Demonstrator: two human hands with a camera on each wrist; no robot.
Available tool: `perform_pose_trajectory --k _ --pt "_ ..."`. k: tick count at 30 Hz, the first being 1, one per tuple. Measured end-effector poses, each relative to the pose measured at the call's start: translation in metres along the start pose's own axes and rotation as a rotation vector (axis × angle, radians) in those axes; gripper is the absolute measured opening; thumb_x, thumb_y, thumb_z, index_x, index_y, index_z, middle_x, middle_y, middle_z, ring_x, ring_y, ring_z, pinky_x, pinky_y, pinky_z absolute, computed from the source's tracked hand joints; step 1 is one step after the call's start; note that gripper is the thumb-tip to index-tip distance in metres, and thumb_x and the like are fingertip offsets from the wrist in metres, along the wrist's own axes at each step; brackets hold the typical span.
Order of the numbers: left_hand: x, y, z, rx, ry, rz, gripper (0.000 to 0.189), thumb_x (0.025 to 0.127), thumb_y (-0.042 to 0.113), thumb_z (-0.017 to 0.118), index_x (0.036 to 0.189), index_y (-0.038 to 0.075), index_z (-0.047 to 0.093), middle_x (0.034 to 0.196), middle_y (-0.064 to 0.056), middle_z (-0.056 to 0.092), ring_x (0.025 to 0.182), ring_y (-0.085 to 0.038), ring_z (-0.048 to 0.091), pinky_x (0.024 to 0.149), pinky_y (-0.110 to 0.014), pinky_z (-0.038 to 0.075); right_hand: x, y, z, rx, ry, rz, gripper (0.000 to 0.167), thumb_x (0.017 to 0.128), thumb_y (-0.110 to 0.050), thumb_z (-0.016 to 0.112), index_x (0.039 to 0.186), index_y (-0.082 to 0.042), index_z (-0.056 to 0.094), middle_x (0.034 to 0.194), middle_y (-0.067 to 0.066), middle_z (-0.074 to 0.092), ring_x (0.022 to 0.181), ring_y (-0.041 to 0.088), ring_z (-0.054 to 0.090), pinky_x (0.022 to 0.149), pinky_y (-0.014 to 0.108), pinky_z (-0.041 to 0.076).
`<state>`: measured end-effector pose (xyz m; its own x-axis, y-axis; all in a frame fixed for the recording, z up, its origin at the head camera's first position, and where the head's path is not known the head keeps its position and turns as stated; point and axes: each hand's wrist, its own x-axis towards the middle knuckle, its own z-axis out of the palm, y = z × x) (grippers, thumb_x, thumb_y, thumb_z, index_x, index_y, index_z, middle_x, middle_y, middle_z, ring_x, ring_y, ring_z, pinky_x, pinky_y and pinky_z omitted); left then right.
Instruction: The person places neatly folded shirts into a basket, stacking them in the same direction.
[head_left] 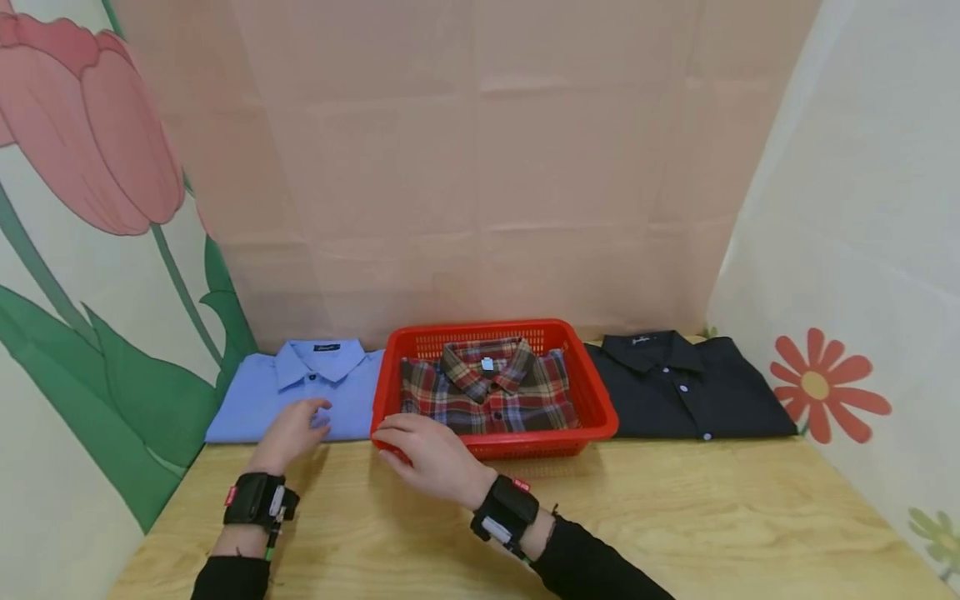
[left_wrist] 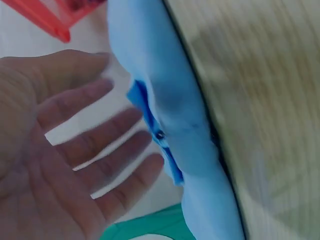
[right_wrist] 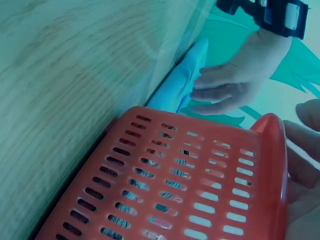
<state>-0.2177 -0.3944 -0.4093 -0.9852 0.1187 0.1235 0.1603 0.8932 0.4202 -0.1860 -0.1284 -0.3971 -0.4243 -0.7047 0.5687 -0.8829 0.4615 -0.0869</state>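
A folded light blue shirt lies on the left of the table. My left hand hovers over its front edge, and the left wrist view shows its fingers spread and holding nothing. To the right of this shirt stands a red plastic basket with a folded plaid shirt inside, collar at the back. My right hand is at the basket's front left corner, fingers loosely bent beside the rim. In the right wrist view the slotted basket wall fills the middle; whether the fingers touch the rim I cannot tell.
A folded black shirt lies right of the basket. The wooden table extends in front of all three. Behind them hangs a plain pinkish backdrop. Walls printed with flowers stand on both sides.
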Motion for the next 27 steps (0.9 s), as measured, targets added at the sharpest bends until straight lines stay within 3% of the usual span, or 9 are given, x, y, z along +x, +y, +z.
perform_pose_trajectory --k 4,11,16,20,27 --pt "-0.002 -0.011 0.000 0.033 -0.018 -0.023 0.055 0.085 0.002 0.070 0.134 -0.011 0.050 0.131 -0.035 0.051 0.122 -0.051 0.049 0.101 -0.060 0.042 0.003 -0.006 0.002 0.020 -0.010 -0.043 0.026 0.097 -0.024 0.062 0.120 -0.014 0.069 0.121 -0.002 0.066 0.116 0.009 0.060 0.102 0.021 0.046" --pt "-0.003 -0.020 0.000 0.020 -0.079 -0.121 0.055 0.088 0.009 0.068 0.136 -0.009 0.048 0.133 -0.037 0.046 0.123 -0.052 0.046 0.101 -0.061 0.040 0.005 -0.026 0.011 0.077 -0.048 -0.129 0.032 0.099 -0.022 0.058 0.129 -0.012 0.063 0.128 0.001 0.064 0.120 0.008 0.059 0.102 0.016 0.044" --pt "-0.003 -0.022 0.000 0.054 -0.083 -0.160 0.059 0.088 0.012 0.068 0.139 -0.008 0.045 0.133 -0.039 0.045 0.122 -0.054 0.045 0.098 -0.063 0.041 0.010 -0.037 0.021 0.056 -0.058 -0.168 0.029 0.100 -0.021 0.058 0.126 -0.012 0.065 0.125 -0.001 0.064 0.117 0.007 0.059 0.103 0.014 0.042" --pt "-0.004 -0.023 0.002 0.092 -0.083 -0.170 0.059 0.088 0.014 0.068 0.140 -0.003 0.046 0.132 -0.038 0.046 0.120 -0.055 0.046 0.094 -0.066 0.041 0.011 -0.041 0.031 0.030 -0.124 -0.151 0.030 0.100 -0.022 0.056 0.128 -0.012 0.064 0.126 -0.001 0.063 0.117 0.007 0.059 0.102 0.015 0.043" --pt "-0.006 -0.025 0.008 0.132 -0.117 -0.164 0.052 0.090 0.016 0.064 0.140 0.009 0.051 0.131 -0.035 0.049 0.119 -0.056 0.047 0.091 -0.071 0.039 0.011 -0.039 0.048 0.023 -0.298 -0.039 0.034 0.101 -0.026 0.055 0.130 -0.010 0.062 0.128 0.001 0.062 0.119 0.008 0.058 0.100 0.018 0.046"
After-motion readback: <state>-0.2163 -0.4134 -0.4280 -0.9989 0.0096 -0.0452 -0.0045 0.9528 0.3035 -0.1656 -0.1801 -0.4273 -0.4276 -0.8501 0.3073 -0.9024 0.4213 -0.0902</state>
